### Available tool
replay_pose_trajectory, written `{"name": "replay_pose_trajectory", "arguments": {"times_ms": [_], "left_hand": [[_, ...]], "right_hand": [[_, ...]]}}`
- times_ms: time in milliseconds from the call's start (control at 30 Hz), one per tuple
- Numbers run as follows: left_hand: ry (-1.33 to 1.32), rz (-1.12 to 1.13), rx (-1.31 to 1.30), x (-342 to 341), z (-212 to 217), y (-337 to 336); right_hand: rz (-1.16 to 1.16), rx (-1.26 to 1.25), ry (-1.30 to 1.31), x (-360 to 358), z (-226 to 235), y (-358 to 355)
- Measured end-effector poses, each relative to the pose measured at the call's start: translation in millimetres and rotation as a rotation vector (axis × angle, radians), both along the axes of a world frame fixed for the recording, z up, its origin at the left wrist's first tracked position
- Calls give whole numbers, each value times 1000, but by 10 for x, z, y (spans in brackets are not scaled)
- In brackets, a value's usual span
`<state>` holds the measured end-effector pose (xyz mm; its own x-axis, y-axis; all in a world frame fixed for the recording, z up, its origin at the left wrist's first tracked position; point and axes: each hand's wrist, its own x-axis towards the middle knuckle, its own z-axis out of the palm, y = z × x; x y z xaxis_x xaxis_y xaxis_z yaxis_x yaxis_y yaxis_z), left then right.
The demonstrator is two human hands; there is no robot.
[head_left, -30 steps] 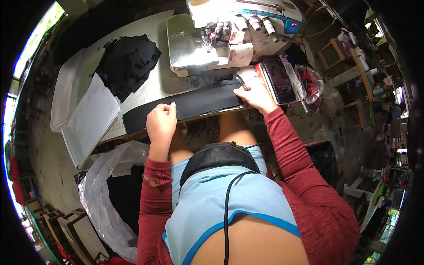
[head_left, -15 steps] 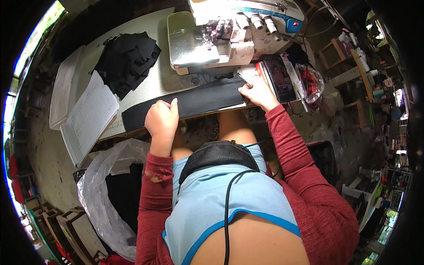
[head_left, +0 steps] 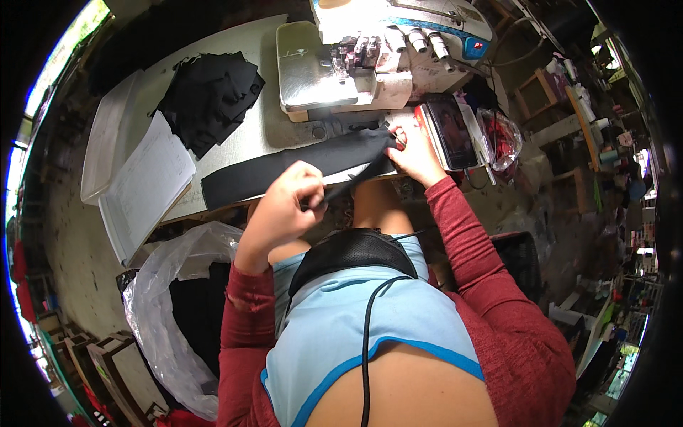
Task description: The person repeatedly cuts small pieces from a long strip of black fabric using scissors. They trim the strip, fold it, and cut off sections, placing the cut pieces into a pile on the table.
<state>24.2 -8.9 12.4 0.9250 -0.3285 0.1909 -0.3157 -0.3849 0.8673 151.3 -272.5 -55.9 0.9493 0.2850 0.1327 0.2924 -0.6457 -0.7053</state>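
**Both hands on a black fabric strip at the serger**

A long black fabric strip lies along the near edge of the sewing table, running from the table's left part toward the overlock sewing machine at the far right. The left hand is raised just off the table edge, fingers closed in a pinch on a narrow edge of the strip, which stretches taut from that pinch up toward the right. The right hand rests on the strip's other end, close in front of the machine, fingers curled down and gripping the cloth against the table. Both forearms wear dark red knit sleeves.

Just right of the right hand a phone with a dark screen lies on the table's corner, and beyond it sits a crumpled clear bag with something red inside. On the table's left part lies a loose pile of black fabric pieces. Further left are a paper ledger sheet and a shallow white tray. Below the table, at the person's left, a large clear plastic bag stands open with dark cloth in it.
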Motion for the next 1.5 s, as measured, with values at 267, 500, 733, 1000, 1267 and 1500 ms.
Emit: {"name": "replay_pose_trajectory", "arguments": {"times_ms": [267, 500, 733, 1000, 1267, 1500], "left_hand": [[-5, 4, -68, -127, -90, 106], [-368, 733, 54, 606, 586, 659], [-649, 201, 486, 970, 206, -21], [-607, 372, 616, 875, 48, -134], [-632, 422, 622, 943, 28, -130], [-584, 419, 549, 1012, 28, -121]], "right_hand": [[202, 75, 61, 31, 37, 32], [183, 978, 457, 40, 739, 620], [-5, 1054, 480, 142, 668, 760], [1, 714, 109, -13, 560, 645], [104, 407, -108, -73, 758, 771], [20, 105, -292, -92, 509, 810]]}}
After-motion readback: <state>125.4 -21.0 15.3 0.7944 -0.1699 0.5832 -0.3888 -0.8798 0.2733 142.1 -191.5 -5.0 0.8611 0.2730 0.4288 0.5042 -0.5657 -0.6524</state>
